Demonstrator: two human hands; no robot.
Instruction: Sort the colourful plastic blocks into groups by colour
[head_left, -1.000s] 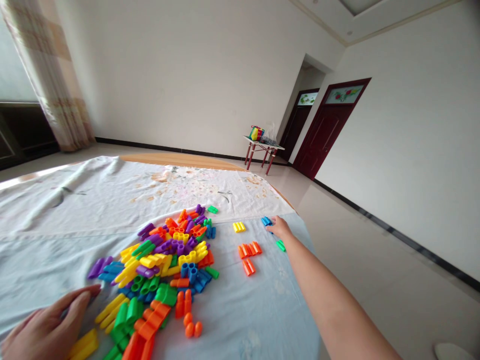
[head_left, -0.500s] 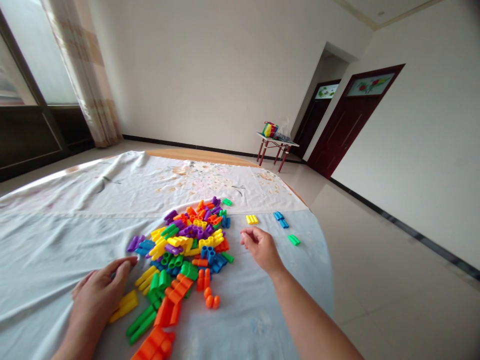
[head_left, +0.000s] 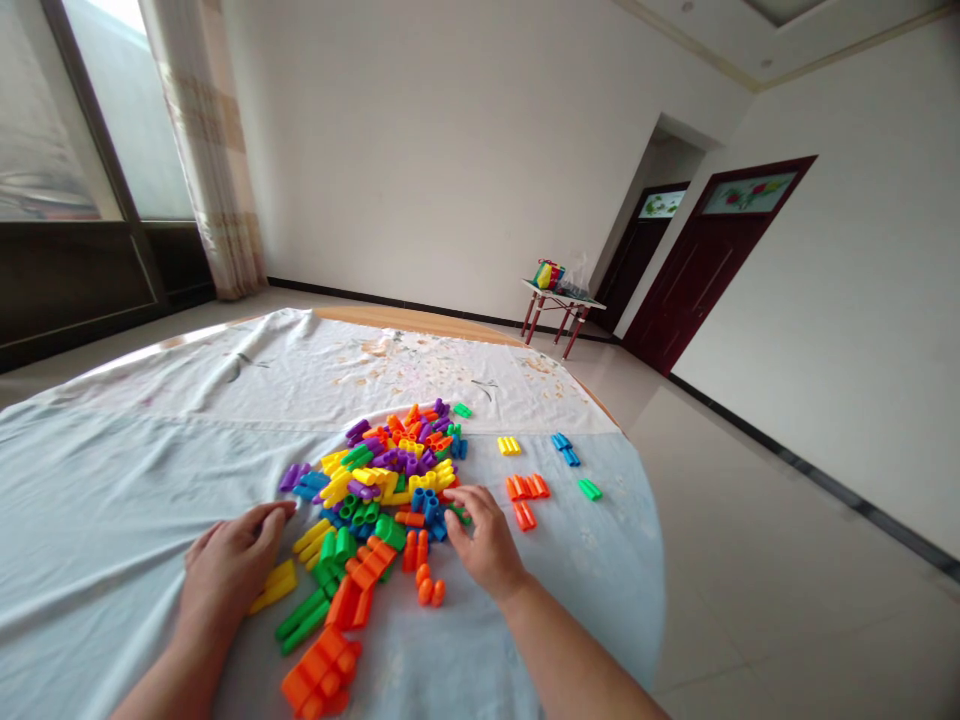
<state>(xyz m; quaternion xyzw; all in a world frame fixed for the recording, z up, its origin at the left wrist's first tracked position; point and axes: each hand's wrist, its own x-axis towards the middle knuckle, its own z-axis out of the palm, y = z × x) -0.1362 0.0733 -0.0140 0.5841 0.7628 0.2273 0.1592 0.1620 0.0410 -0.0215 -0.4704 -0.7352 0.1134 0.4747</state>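
A heap of plastic bullet-shaped building blocks [head_left: 405,460] in orange, yellow, green, blue and purple lies on the cloth between my hands. At its right edge is my right hand [head_left: 487,545], thumb and forefinger apart around a small green block [head_left: 460,514]; blue blocks [head_left: 428,508] lie just beyond the fingertips. My left hand [head_left: 236,560] rests on the cloth left of the heap, fingers stretched forward and holding nothing visible. Beside its thumb lies a yellow block [head_left: 274,586], partly covered by the hand.
Right of the heap lie orange blocks [head_left: 528,487], a yellow block [head_left: 508,446], blue blocks [head_left: 565,450] and a green block [head_left: 590,489]. A cloth [head_left: 600,570] covers the round table. Farther off stands a small table [head_left: 564,297] with bags on it.
My right hand has moved left to the heap's edge, and its fingers have spread. Orange blocks now show where that hand was. The view has shifted slightly; my left hand stays beside the heap.
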